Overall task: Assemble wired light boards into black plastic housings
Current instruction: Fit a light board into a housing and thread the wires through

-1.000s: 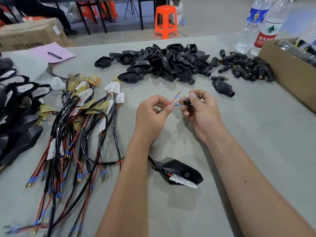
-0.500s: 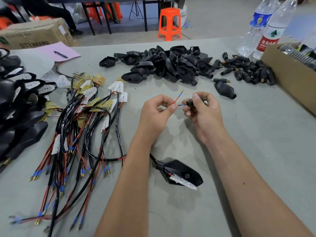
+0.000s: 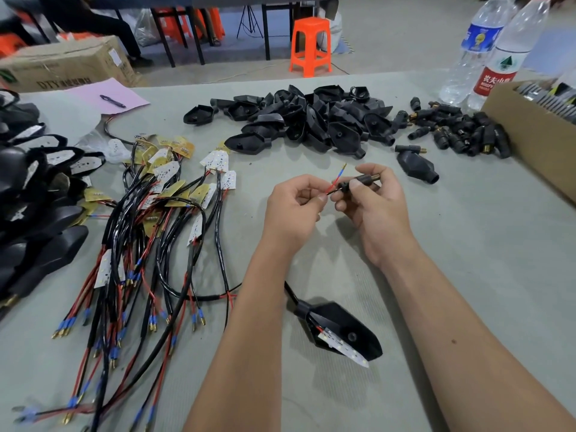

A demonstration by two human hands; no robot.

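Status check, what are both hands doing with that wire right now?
Left hand pinches red wire. Right hand grips black stem connector, wire at its mouth. Housing with light board lies near, nothing blocking.

Light even, diffuse, moderately bright, seemingly from overhead; no hard glare. Soft, faint shadows lay under left hand point(image 3: 296, 210) and right hand point(image 3: 378, 210) on grey table point(image 3: 467, 275), slightly darker shadow under near black housing point(image 3: 343, 328). Mild sheen showed on glossy wire bundle point(image 3: 140, 244) and water bottles point(image 3: 486, 48). Wide-angle lens bowed table edge, stretched forearms at bottom. Centre fairly sharp; corners smeared, cardboard box point(image 3: 539, 132) at right blurred, compression softness overall
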